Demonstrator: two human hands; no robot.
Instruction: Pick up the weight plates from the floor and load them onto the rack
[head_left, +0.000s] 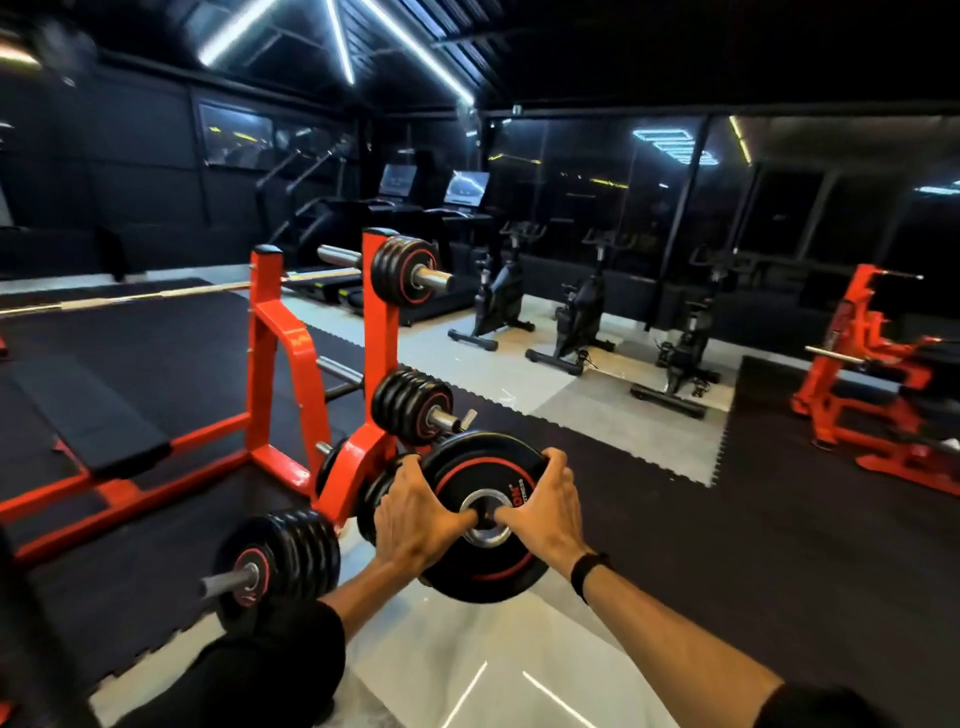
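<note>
Weight plate: black with red ring, off the floor, held upright beside the orange rack. Left hand and right hand curl fingers round opposite rims, thumbs at the hub. Upper peg stack, middle stack already loaded; this plate apparently not yet seated. No further loose plates visible on the floor.

Black red-ringed weight plate, upright
</note>
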